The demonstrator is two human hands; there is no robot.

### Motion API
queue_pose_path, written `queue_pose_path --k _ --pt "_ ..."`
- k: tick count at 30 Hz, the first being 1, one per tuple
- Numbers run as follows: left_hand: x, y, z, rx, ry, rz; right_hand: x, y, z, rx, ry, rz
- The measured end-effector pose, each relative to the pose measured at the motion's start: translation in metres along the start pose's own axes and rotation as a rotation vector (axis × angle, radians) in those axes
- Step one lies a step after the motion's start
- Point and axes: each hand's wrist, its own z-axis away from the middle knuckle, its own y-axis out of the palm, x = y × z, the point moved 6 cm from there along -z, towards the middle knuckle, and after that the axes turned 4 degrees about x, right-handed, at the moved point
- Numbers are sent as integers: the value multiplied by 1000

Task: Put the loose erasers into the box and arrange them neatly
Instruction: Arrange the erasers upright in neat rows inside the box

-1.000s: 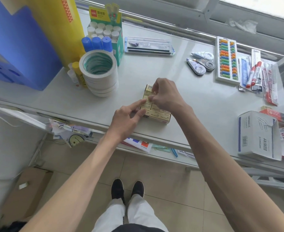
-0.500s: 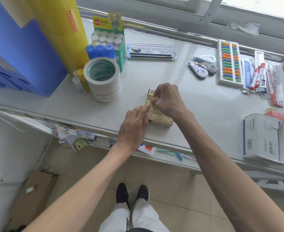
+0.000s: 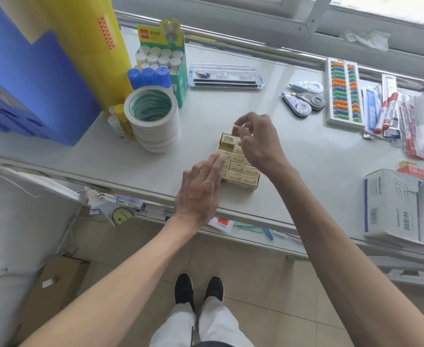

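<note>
The right hand [image 3: 258, 144] pinches one loose eraser [image 3: 236, 130] in a fingertip grip, closed on its sides, just above the far end of the box [image 3: 243, 182], which sits near the front edge of the desk [image 3: 318, 156]. The left hand [image 3: 198, 191] holds nothing and presses straight fingers on the packed erasers [image 3: 238, 167] at the box's left side. To do this well, turn the eraser to match its neighbours (printed face up, as the rows seem to lie), lower it squarely into the far gap, and let the flat fingers steady the rows.

Grey metal table [image 3: 318, 151] under bright grey-framed window [image 3: 381, 6], beige tile floor [image 3: 268, 284] below, daylight.
</note>
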Motion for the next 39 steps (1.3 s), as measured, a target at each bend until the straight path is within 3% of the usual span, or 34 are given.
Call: queue_pose_path --k 3,8,14,22,28,39 --pt "0 0 1 -7 -8 10 -3 -4 -4 48 26 -66" --pt "-1 -1 1 -4 -66 18 -3 2 -7 229 -24 73" --pt "-1 -1 2 0 -68 9 6 -3 -6 261 -79 50" --pt "-3 0 3 -14 -47 -7 12 6 -6 602 -86 304" --pt "-5 -3 3 -7 -37 7 14 -4 -26 314 -67 211" --pt "-4 -2 4 -14 -18 -1 2 10 -31 302 41 205"
